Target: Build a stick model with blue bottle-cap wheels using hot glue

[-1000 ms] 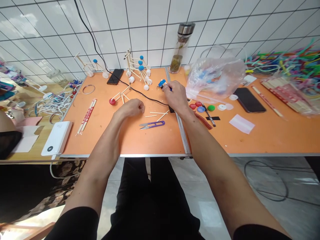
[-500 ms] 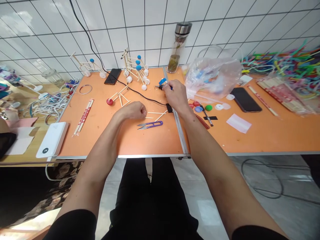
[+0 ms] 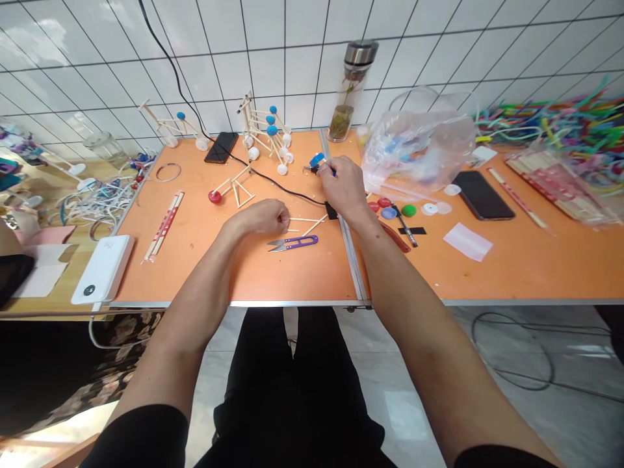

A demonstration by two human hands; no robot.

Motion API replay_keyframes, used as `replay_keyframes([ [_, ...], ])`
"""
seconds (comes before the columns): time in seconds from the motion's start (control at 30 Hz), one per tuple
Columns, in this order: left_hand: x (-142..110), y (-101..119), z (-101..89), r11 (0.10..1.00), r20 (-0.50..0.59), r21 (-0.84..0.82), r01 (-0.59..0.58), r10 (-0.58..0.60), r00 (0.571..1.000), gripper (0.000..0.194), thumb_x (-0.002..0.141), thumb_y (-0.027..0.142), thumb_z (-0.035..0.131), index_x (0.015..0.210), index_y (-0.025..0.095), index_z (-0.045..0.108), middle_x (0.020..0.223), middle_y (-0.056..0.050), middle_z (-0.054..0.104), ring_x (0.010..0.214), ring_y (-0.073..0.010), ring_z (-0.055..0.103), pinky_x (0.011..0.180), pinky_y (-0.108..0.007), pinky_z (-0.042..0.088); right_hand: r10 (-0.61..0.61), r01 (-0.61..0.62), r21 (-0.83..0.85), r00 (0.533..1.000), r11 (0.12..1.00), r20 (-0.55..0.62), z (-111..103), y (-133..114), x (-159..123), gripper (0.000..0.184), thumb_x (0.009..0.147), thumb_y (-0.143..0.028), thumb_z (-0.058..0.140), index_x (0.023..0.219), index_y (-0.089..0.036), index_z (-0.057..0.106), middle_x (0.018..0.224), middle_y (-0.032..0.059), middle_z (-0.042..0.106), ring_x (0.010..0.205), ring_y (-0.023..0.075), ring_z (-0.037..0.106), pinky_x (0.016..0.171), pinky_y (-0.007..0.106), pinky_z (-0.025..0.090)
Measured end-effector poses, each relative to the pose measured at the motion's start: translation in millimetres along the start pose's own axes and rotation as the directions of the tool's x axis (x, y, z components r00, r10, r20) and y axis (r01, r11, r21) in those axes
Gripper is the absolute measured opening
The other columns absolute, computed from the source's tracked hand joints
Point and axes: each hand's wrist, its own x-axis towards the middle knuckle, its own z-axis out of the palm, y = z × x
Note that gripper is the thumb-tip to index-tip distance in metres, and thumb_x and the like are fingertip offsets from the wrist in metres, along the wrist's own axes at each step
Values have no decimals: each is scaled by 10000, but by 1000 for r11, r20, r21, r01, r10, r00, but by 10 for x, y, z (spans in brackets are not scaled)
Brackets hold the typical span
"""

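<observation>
My right hand is closed around a small tool with a dark, pointed end. A bright blue piece shows at the tool's front; whether they are joined I cannot tell. My left hand is curled into a fist low over the orange tabletop, and its fingers hide anything inside. Beside it lie thin wooden sticks and purple thread snips. Just behind is a small stick frame with a red cap.
Stick models with blue and white round parts stand at the wall. A glass bottle and a plastic bag are behind my right hand. A black cable crosses the table. Phones and a white power bank lie farther out.
Both hands keep nearly the same place and grip. The whole view has shifted very slightly; no object has been visibly picked up or put down.
</observation>
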Motion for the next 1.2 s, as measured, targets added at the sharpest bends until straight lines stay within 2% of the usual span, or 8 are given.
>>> replay_keyframes([
  [0.2,-52,-77,-100,1000,14,-9,-9,9,1000,52,636,189,644,649,225,678,726,-16,712,667,-182,577,663,-340,417,-17,18,23,1000,1000,-18,32,71,10,233,1039,-231,554,817,-278,605,990,116,738,1045,325,672,1052,497,524],
  [0.37,-31,-202,-202,973,-177,-221,68,-109,978,88,671,253,686,735,209,726,761,-9,726,747,-179,628,727,-316,477,-37,38,24,998,999,-43,88,84,15,238,1046,-225,557,824,-278,627,962,106,730,1051,323,674,1055,485,533],
  [0.57,387,-195,-42,973,-434,-187,138,-208,877,127,785,173,695,684,221,635,754,-40,700,773,-206,616,739,-340,460,-19,19,8,1000,1000,-16,95,24,-5,246,1027,-191,567,799,-281,585,1004,123,753,1064,332,683,1065,494,522],
  [0.67,545,-196,50,974,-561,-136,179,-225,796,97,879,139,679,819,213,695,967,-96,786,942,-251,686,857,-365,495,-50,50,19,999,999,3,93,21,-19,257,1039,-226,569,790,-292,572,990,116,753,1054,329,682,1041,491,534],
  [0.8,544,-231,85,985,-706,-171,-35,-97,701,193,1018,232,677,1189,205,762,1141,-97,800,1008,-228,703,911,-344,519,-106,106,6,994,994,38,96,-6,-51,275,1057,-251,558,786,-296,545,996,129,750,1051,334,679,1015,495,531],
  [0.93,471,-218,72,929,-693,-201,-311,89,715,438,1096,496,688,1464,259,700,1161,-72,798,964,-198,722,874,-317,552,-181,180,18,975,983,130,68,-93,-97,265,1041,-223,556,785,-286,535,954,114,736,1009,321,679,966,471,514],
  [1.07,418,-194,52,893,-651,-148,-425,236,722,502,1108,646,632,1370,237,759,1234,-112,788,1074,-228,742,917,-345,601,-228,217,74,946,973,230,8,-173,-118,252,1035,-223,570,788,-266,554,954,104,738,977,303,679,920,439,506],
  [1.2,370,-185,32,881,-632,-133,-455,278,723,466,1098,630,666,1312,230,773,1267,-125,777,1092,-234,756,945,-358,634,-284,257,131,918,958,277,-13,-196,-113,261,1052,-217,552,796,-254,581,972,105,748,994,297,689,922,426,506],
])
